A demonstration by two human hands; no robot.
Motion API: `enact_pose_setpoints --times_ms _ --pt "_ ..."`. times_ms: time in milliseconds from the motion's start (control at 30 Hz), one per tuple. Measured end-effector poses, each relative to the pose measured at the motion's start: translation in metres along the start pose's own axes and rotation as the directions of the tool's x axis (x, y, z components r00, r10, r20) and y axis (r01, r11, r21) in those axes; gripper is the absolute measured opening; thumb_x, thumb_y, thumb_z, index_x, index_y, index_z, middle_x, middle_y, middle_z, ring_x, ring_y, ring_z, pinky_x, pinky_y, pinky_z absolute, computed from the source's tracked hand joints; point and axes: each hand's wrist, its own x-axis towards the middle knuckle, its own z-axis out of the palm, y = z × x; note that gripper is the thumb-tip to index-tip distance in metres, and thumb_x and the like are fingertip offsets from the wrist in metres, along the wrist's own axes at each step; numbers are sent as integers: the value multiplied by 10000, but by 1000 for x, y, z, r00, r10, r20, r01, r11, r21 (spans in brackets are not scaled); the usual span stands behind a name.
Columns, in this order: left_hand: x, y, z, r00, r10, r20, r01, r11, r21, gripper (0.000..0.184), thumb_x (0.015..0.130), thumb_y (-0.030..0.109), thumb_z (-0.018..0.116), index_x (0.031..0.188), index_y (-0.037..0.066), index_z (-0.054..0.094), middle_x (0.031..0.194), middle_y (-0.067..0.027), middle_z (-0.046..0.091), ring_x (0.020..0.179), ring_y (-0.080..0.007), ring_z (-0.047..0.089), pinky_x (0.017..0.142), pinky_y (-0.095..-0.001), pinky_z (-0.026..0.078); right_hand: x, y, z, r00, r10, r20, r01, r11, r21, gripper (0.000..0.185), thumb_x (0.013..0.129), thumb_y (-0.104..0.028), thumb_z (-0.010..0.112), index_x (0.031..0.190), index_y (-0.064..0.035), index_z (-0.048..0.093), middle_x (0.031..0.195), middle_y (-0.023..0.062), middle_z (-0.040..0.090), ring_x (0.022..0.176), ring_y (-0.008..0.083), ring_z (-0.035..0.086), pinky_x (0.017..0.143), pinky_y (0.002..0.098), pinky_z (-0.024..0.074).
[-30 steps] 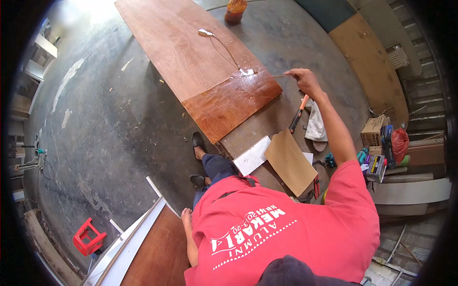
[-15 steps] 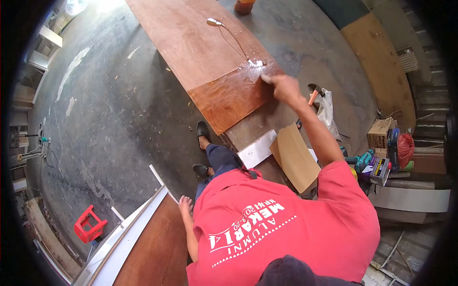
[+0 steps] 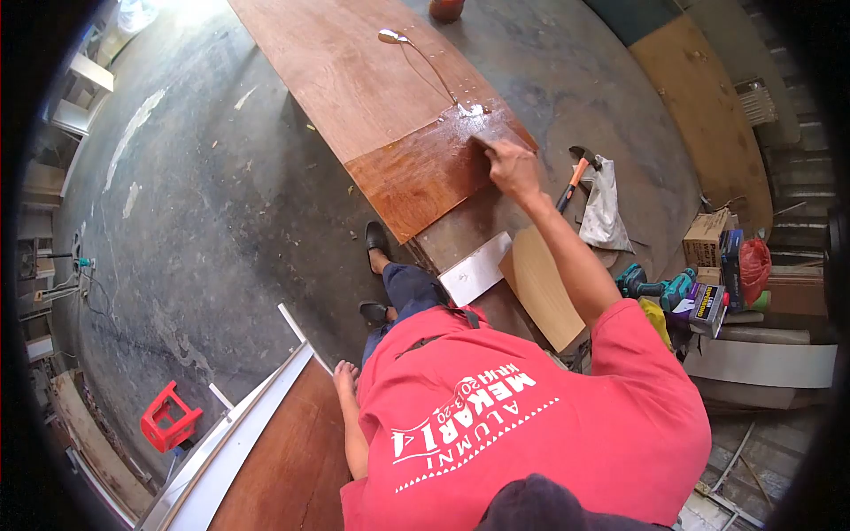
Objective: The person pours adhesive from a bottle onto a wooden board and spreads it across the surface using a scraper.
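Note:
My right hand (image 3: pixel 515 170) is closed in a pinch on a small dark flat piece (image 3: pixel 480 142), its kind hard to make out. That piece touches the wet, darker end (image 3: pixel 416 181) of a long reddish-brown wooden panel (image 3: pixel 354 80). A whitish glossy puddle (image 3: pixel 472 111) lies just beyond it, and a thin trail of liquid leads to another shiny blob (image 3: pixel 390 36). Low on the left, my left hand (image 3: pixel 345 375) has its fingers loosely extended beside the corner of a brown board (image 3: pixel 288 442) with a white edge.
Right of the panel lie a hammer (image 3: pixel 574 180) and a white plastic bag (image 3: pixel 604 212). Nearer are a white sheet (image 3: pixel 475 269), a tan veneer piece (image 3: pixel 542 288), a teal power drill (image 3: pixel 655 285) and a can (image 3: pixel 708 310). A red stool (image 3: pixel 171 416) stands at left.
My right hand has drawn back slightly toward me and left along the wet surface. More of the hammer's handle now shows. My left hand stays about where it was.

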Motion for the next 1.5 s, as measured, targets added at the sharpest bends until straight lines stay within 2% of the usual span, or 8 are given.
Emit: enact_pose_setpoints --times_ms 300,467,667,833,1100,1233,1367,1500 --pt "20 3 12 988 107 108 -98 992 -85 519 998 154 634 1474 -9 507 1094 -111 684 942 -199 687 817 -329 586 -51 -76 -13 939 -280 200 264 959 106 250 868 -89 668 1102 -148 733 904 102 690 836 346 704 744 470 580" --pt "8 6 11 998 57 28 -54 995 -85 531 987 163 639 1477 4 509 1088 -92 685 939 -193 689 787 -327 577 -56 -89 -37 783 -265 563 71 937 343 275 881 -155 710 1141 -90 768 1032 194 752 943 378 736 819 471 567" --pt "8 -1 -16 999 3 50 -6 999 45 495 984 239 638 1461 134 555 1020 -24 699 823 -169 677 603 -322 501 45 -109 -34 948 -243 206 114 862 495 299 890 -104 655 1178 -57 722 1017 231 726 916 362 738 764 442 546" --pt "4 -2 -24 1000 -4 17 5 999 -46 433 985 210 638 1409 133 590 973 -10 680 786 -150 655 585 -313 498 130 -114 66 964 -252 -84 232 953 -197 212 903 -107 609 1047 -61 758 948 148 766 902 334 753 788 436 588" --pt "9 -3 -17 990 91 106 -82 992 -94 529 982 106 638 1459 -63 485 1120 -172 684 934 -276 716 857 -385 619 79 -194 36 918 -296 266 259 952 164 335 866 -121 607 1159 -136 768 945 155 764 883 296 757 738 449 598" --pt "-8 9 1 999 42 12 -40 984 -176 521 971 102 642 1451 -43 501 994 -116 685 839 -217 701 747 -345 612 80 -126 -16 952 109 286 -140 986 87 582 894 -111 581 1399 -390 656 1034 148 773 931 341 756 811 465 608" --pt "11 -1 -4 1000 0 6 1 992 -128 506 975 132 639 1456 30 517 942 -47 680 761 -163 662 604 -311 543 94 -44 0 953 216 213 -163 956 -244 421 951 -142 560 1338 -222 703 1146 192 746 1011 375 733 845 470 593" --pt "7 4 -1 998 -65 -9 65 996 -65 498 1000 239 616 1479 136 527 942 14 669 752 -121 639 525 -255 390 73 -87 27 993 -81 83 82 997 -6 453 950 -102 544 1335 -287 694 1179 180 739 984 386 736 797 511 596"
